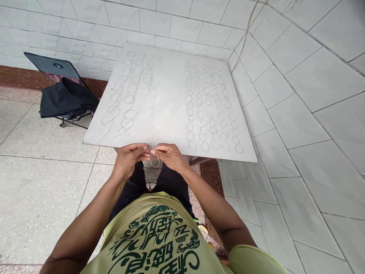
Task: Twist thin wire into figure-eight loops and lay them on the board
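**Both hands pinch a wire loop**

At lower centre, the left hand (129, 156) and right hand (170, 155) are closed, fingertips pinching a thin silvery wire loop (154, 161) between them, just below the near edge of the white square board (168, 102) lined with bent wire loops.

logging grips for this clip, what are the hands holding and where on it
A thin wire loop, pinched at its top between the fingertips of the left hand and the right hand; the rounded part hangs free below.
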Demonstrator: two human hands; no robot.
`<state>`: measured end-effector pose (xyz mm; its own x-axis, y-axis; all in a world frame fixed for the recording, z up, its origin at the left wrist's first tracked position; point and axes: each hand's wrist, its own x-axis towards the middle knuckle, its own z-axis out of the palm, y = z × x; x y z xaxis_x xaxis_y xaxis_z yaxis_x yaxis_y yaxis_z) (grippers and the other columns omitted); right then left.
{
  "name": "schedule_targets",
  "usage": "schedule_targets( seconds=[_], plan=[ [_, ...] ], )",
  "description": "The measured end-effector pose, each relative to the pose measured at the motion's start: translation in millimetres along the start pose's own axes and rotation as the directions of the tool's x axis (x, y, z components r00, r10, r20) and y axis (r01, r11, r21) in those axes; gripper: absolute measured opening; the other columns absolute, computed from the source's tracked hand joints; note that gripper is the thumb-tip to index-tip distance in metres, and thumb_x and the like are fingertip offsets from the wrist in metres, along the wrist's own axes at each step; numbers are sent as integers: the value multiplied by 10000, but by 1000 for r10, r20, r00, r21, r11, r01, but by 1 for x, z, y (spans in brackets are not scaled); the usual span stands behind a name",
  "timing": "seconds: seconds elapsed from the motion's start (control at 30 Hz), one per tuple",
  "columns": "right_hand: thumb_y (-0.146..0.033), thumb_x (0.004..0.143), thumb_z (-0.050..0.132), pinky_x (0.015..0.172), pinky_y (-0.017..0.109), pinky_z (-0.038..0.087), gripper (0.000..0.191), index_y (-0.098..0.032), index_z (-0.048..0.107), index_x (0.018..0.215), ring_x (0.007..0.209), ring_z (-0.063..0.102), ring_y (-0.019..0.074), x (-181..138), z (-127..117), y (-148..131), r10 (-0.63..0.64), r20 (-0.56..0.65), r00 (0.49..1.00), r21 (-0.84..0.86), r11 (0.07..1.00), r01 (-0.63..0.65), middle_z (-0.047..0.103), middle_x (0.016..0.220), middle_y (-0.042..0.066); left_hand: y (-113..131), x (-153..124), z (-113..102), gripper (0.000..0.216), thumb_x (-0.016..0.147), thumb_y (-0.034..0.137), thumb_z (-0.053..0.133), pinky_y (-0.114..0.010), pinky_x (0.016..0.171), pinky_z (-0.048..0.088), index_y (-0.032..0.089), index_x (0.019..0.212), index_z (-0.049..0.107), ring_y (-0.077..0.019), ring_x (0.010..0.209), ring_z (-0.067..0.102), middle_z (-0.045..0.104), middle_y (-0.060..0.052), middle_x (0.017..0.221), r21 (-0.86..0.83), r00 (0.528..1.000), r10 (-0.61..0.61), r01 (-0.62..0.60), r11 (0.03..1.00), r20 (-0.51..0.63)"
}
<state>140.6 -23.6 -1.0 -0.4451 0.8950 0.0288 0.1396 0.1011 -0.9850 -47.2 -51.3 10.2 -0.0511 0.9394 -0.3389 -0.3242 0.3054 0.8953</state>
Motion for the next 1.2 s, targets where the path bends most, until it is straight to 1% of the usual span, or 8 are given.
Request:
schedule_targets(
  seconds=[0.17, 0.43, 0.5, 0.63, 0.77, 1.03, 1.13, 1.2],
  plan=[
    [-555, 922, 679, 686, 280, 472, 394, -197, 735, 767, 709, 602, 156, 2, -2, -2, -25, -11, 1000, -25, 999, 25, 672, 745, 12, 1, -4, 9, 373, 655, 342, 941, -328, 715, 652, 101, 913, 819, -180, 647, 740, 793, -105, 797, -54, 999, -24, 22, 998, -35],
    [-643, 999, 506, 671, 285, 516, 523, -173, 726, 930, 723, 652, 163, 0, -28, 0, 56, 33, 998, 20, 998, -56, 729, 862, 58, 0, 1, 17, 353, 737, 407, 885, -378, 666, 660, 128, 946, 825, -199, 617, 728, 787, -78, 793, 142, 980, 173, -158, 977, -99],
    [-602, 994, 548, 661, 274, 498, 466, -176, 734, 966, 736, 652, 159, -7, -34, -4, 52, 21, 998, -58, 997, -51, 735, 883, 55, 1, 3, 18, 351, 758, 405, 866, -369, 660, 660, 125, 966, 823, -199, 620, 735, 791, -78, 805, 171, 974, 197, -177, 969, -108],
    [-491, 960, 646, 581, 253, 389, 325, -192, 727, 861, 633, 559, 128, -21, -37, -12, 61, 6, 998, -271, 961, -57, 672, 732, -5, 6, 6, 22, 364, 784, 384, 835, -357, 670, 664, 96, 1006, 809, -194, 630, 745, 791, -77, 818, 209, 967, 232, -206, 956, -106],
    [-409, 971, 613, 567, 257, 342, 305, -193, 671, 763, 572, 493, 115, -23, -34, -15, 57, 8, 998, -318, 947, -52, 603, 649, -32, 8, 11, 27, 380, 774, 377, 836, -351, 662, 662, 74, 1000, 797, -189, 623, 745, 783, -75, 802, 198, 970, 226, -205, 958, -87],
    [-294, 980, 544, 589, 245, 343, 257, -195, 610, 753, 584, 496, 109, -7, -42, -13, 9, 10, 1000, -415, 910, -4, 601, 660, -33, 15, 26, 30, 466, 808, 454, 821, -368, 672, 666, 68, 1063, 769, -195, 679, 742, 777, -98, 857, 209, 976, 211, -197, 958, -47],
    [-297, 973, 549, 590, 235, 373, 247, -192, 621, 761, 595, 540, 108, 13, -57, -11, 4, -42, 999, -394, 919, -20, 641, 683, -24, 14, 32, 25, 575, 865, 544, 754, -366, 647, 661, 103, 1231, 709, -221, 813, 748, 771, -124, 1037, 273, 957, 280, -249, 929, -79],
    [-304, 962, 568, 575, 230, 401, 239, -188, 635, 763, 585, 574, 106, 36, -73, -13, 39, -92, 995, -346, 936, -69, 678, 704, -12, 8, 37, 18, 581, 905, 579, 696, -375, 668, 654, 115, 1255, 692, -228, 841, 738, 761, -120, 1046, 369, 934, 348, -299, 880, -73]
  ],
)
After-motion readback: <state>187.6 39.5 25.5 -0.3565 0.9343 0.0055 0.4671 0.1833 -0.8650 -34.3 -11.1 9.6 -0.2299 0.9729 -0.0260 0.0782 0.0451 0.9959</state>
